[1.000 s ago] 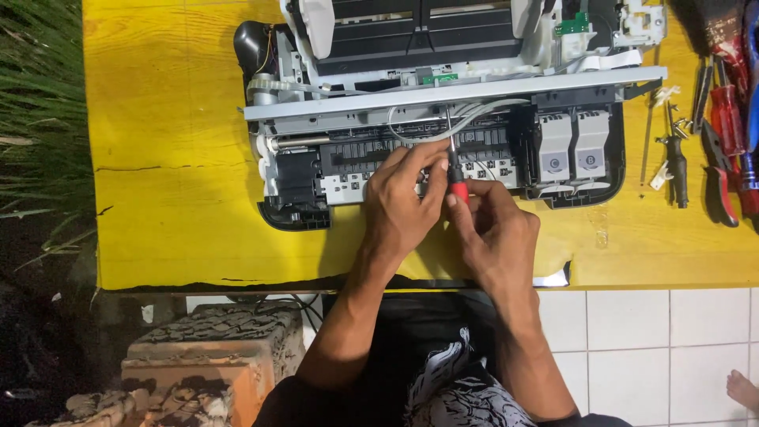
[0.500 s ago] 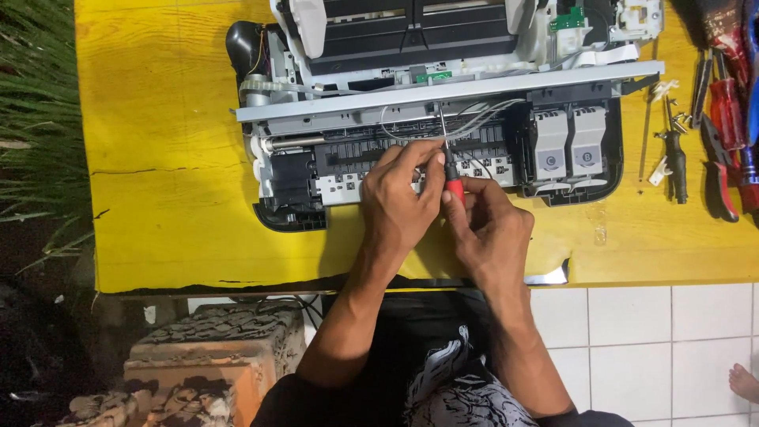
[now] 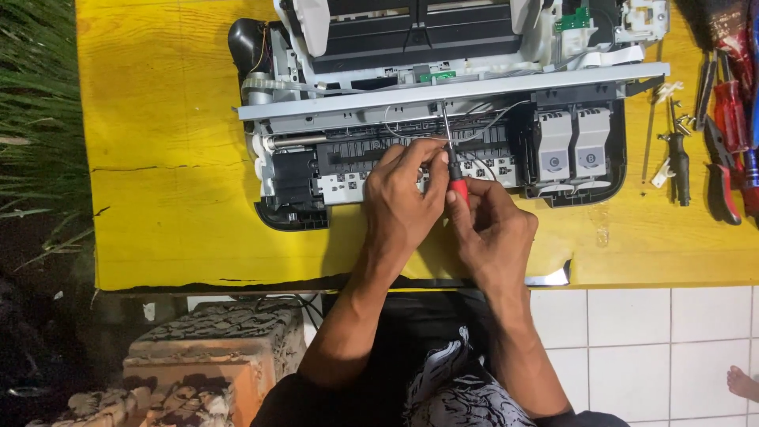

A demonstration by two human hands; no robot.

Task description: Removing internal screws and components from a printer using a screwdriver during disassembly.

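Your fingers (image 3: 457,196) of the right hand (image 3: 492,233) pinch the red handle of the screwdriver (image 3: 452,162), thumb and forefinger pressed together around it, so you can twist it without losing the tip's seat. Its long axis runs nearly straight away from you, leaning only slightly left; the handle end is toward your body and the thin metal shaft points up into the opened printer (image 3: 443,119), reaching toward the grey metal rail (image 3: 356,103) that crosses it. I cannot tell exactly what the tip touches, since loose white wires cross there.

Your left hand (image 3: 403,205) sits just left of the screwdriver, fingers curled and bunched against the shaft and the printer's black roller section, apparently steadying the tool and keeping the wires out of its way.

Right of the screwdriver, inside the printer, 2 grey ink cartridges (image 3: 573,142) stand side by side in their carriage. The printer rests on a yellow tabletop (image 3: 166,198), its open side facing you so the mechanism is reachable from above. Further right of the printer, well apart from the screwdriver, spare tools (image 3: 715,142) lie on the table: pliers with red and black grips, a dark-handled driver and a few small screws.
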